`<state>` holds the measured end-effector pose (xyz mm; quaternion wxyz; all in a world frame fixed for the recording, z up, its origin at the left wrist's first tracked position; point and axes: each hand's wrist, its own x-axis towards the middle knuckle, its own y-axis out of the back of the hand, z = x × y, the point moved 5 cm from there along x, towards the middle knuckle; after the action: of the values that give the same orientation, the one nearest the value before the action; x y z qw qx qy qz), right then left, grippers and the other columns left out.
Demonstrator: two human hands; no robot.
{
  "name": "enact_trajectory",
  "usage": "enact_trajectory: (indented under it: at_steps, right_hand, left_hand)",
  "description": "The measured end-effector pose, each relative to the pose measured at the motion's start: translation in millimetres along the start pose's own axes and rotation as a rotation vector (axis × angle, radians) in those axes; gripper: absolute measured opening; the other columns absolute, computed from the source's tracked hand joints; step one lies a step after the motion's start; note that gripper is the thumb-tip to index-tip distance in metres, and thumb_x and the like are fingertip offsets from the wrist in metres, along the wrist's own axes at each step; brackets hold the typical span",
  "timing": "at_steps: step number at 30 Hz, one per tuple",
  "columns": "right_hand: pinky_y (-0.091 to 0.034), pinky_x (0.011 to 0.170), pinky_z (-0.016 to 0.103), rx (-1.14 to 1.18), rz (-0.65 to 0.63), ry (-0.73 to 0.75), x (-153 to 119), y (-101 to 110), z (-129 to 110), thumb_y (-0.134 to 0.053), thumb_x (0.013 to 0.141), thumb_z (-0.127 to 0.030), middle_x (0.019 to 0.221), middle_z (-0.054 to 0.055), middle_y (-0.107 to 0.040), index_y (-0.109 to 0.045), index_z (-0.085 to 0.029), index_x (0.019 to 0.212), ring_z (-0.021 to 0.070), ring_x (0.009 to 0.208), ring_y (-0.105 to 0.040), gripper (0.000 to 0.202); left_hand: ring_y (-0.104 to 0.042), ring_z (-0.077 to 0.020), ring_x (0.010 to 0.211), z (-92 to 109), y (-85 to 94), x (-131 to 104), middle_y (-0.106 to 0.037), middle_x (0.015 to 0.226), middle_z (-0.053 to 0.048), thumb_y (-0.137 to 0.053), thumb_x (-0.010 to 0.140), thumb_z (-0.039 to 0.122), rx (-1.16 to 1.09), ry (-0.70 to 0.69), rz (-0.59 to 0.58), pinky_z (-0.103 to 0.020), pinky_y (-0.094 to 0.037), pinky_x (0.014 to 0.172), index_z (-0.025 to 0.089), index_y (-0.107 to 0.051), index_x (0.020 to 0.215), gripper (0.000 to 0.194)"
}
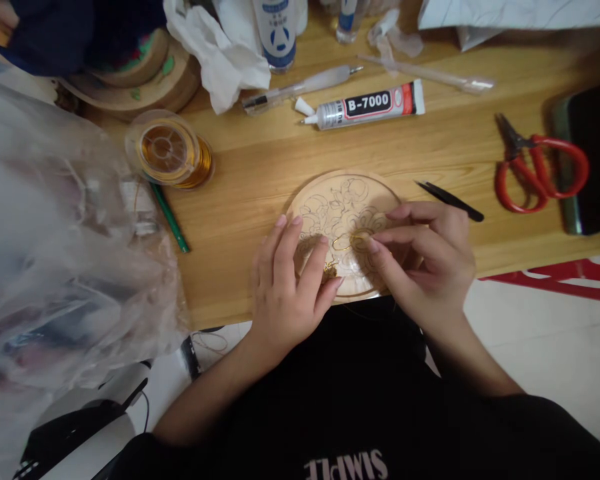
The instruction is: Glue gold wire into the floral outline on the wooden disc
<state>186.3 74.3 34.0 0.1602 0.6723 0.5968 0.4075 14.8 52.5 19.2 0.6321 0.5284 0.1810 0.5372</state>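
A round wooden plate (329,193) with a drawn flower pattern lies at the table's front edge. My right hand (425,257) pinches a looped piece of gold wire (343,244) between thumb and index finger, over the plate's right part. My left hand (293,280) rests on the plate's left side with its fingers spread, holding nothing that shows. Beside its thumb, a small gold wire piece (331,271) lies on the plate, partly hidden by the fingers.
Behind the plate lie a glue tube (367,107) and a pen (305,85). Black tweezers (450,200), red-handled pliers (523,170) and a dark phone (593,160) are at right. A gold wire spool (170,150), green pencil (169,217) and plastic bag (70,233) are left.
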Motion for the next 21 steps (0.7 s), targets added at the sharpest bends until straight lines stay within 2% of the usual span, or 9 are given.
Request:
enact_trajectory:
  at_steps: [8, 14, 21]
  right_hand:
    - [-0.05, 0.088, 0.045, -0.023, 0.007, 0.005, -1.1, -0.2, 0.2, -0.071, 0.085, -0.025, 0.103, 0.005, -0.066, -0.066, -0.024, 0.086, 0.0221, 0.101, -0.064, 0.005]
    - [-0.051, 0.087, 0.045, 0.028, 0.076, -0.035, -0.3, 5.1, 1.7, -0.07, 0.085, -0.024, 0.099, 0.004, -0.067, -0.065, -0.025, 0.087, 0.0213, 0.098, -0.064, 0.006]
    - [-0.05, 0.088, 0.041, 0.109, 0.091, -0.016, -2.5, 11.8, 1.2, -0.073, 0.082, -0.019, 0.099, 0.003, -0.066, -0.066, -0.025, 0.088, 0.0192, 0.097, -0.064, 0.011]
  left_hand:
    - [-0.039, -0.0385, 0.141, -1.1, -0.6, -1.6, -0.046, 0.144, -0.022, -0.061, 0.094, 0.033, -0.033, 0.017, -0.01, -0.056, -0.042, 0.11, 0.013, -0.056, 0.127, 0.04]
    - [-0.043, -0.0391, 0.138, -0.8, -0.8, -1.0, -0.047, 0.141, -0.023, -0.06, 0.094, 0.034, -0.022, 0.015, 0.002, -0.056, -0.043, 0.109, 0.01, -0.057, 0.126, 0.04]
    - [-0.044, -0.0361, 0.138, -3.2, 1.2, -4.0, -0.05, 0.141, -0.02, -0.063, 0.092, 0.03, -0.094, 0.0, 0.039, -0.055, -0.042, 0.11, 0.014, -0.057, 0.126, 0.038]
